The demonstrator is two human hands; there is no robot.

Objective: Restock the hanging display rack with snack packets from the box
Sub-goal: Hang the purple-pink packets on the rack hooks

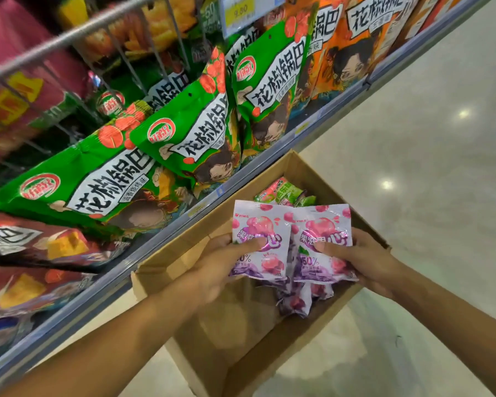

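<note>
Above an open cardboard box (307,173) on the floor, my left hand (218,265) grips a purple-and-white snack packet (259,224) with its thumb across the front. My right hand (364,259) grips a second matching packet (325,222) right beside it, the edges overlapping. More purple packets (298,302) lie in the box under them, and green packets (284,191) lie at its far end. The hanging rack (78,32) with metal pegs runs across the upper left, with large green snack bags (184,133) on it.
A grey shelf edge (161,242) with price tags runs diagonally between the rack and the box. Orange bags (352,53) hang further right, red bags (40,245) lower left. Pale glossy floor (413,138) spreads to the right of the box.
</note>
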